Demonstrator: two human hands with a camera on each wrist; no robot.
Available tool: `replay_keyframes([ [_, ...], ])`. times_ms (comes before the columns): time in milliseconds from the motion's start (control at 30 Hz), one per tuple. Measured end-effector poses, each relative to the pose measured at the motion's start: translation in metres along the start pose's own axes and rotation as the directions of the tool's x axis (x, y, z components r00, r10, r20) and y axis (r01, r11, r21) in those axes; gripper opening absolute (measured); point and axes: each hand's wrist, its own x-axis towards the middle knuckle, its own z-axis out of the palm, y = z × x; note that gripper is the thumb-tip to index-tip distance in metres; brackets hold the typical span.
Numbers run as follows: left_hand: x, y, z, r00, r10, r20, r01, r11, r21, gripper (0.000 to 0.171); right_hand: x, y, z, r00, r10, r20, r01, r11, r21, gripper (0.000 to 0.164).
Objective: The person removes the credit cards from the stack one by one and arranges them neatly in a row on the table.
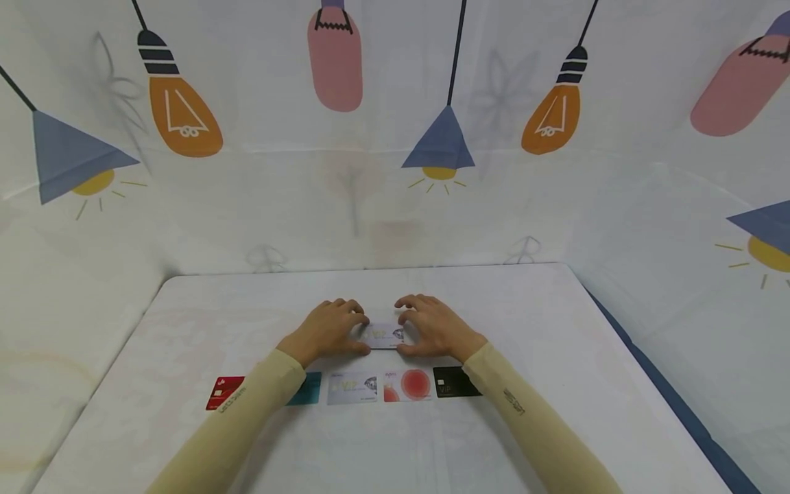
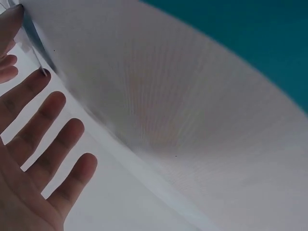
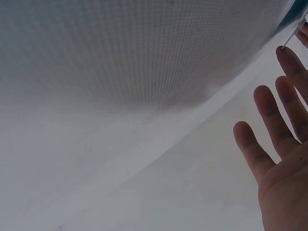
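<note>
Between both hands is a pale silver card [image 1: 384, 335] with "VIP" lettering, held above the middle of the white table. My left hand [image 1: 333, 328] pinches its left end with thumb and index finger; the right hand [image 1: 435, 329] grips the opposite end likewise. In the left wrist view, the left hand [image 2: 29, 168] has its other fingers spread away from the card. The right wrist view shows the right hand [image 3: 288, 159] with the index fingertip at a thin card edge. Whether one card or a stack is held, I cannot tell.
Nearer me lies a row: a red card [image 1: 223, 392], a teal card [image 1: 306, 390], another pale VIP card [image 1: 352, 388], a white card with a red circle [image 1: 407, 386] and a black VIP card [image 1: 453, 382]. My sleeves partly cover the outer ones. Lamp-printed fabric [image 1: 278, 206] surrounds the table [image 1: 524, 309].
</note>
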Motion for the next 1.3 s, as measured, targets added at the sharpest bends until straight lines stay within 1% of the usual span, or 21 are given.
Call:
replay_keyframes([
  [167,-0.002,0.005,0.000,0.998,0.038,-0.057,-0.038,0.999,-0.001,0.059,-0.009,0.003,-0.003,0.999,-0.011,-0.032,0.011,1.000,-0.002,0.045],
  [333,-0.002,0.011,0.001,0.986,0.100,-0.136,-0.099,0.995,0.012,0.056,-0.020,0.008,-0.005,0.998,-0.022,-0.067,0.022,1.000,-0.011,0.042],
  [533,-0.001,0.024,0.001,0.974,0.137,-0.179,-0.136,0.991,0.021,0.054,-0.034,0.015,-0.008,0.996,-0.045,-0.083,0.045,0.999,-0.010,0.042],
  [667,0.003,0.033,0.004,0.972,0.142,-0.187,-0.137,0.990,0.041,0.053,-0.042,0.018,-0.011,0.994,-0.055,-0.094,0.055,0.998,0.002,0.043],
  [800,0.006,0.045,0.006,0.976,0.130,-0.173,-0.124,0.991,0.050,0.053,-0.052,0.023,-0.014,0.991,-0.074,-0.114,0.074,0.997,0.002,0.043],
  [900,0.006,0.057,0.006,0.984,0.099,-0.151,-0.091,0.994,0.058,0.054,-0.059,0.027,-0.016,0.989,-0.083,-0.122,0.083,0.997,-0.005,0.044],
  [1000,0.006,0.069,0.005,0.986,0.074,-0.151,-0.063,0.995,0.077,0.056,-0.066,0.029,-0.021,0.989,-0.083,-0.125,0.083,0.997,-0.004,0.044],
  [1100,0.008,0.079,0.003,0.983,0.075,-0.167,-0.060,0.994,0.093,0.056,-0.074,0.032,-0.026,0.988,-0.074,-0.132,0.076,0.997,0.014,0.043],
  [1300,0.015,0.090,0.003,0.971,0.103,-0.214,-0.091,0.994,0.067,0.056,-0.091,0.039,-0.030,0.986,-0.038,-0.162,0.045,0.998,0.038,0.041],
])
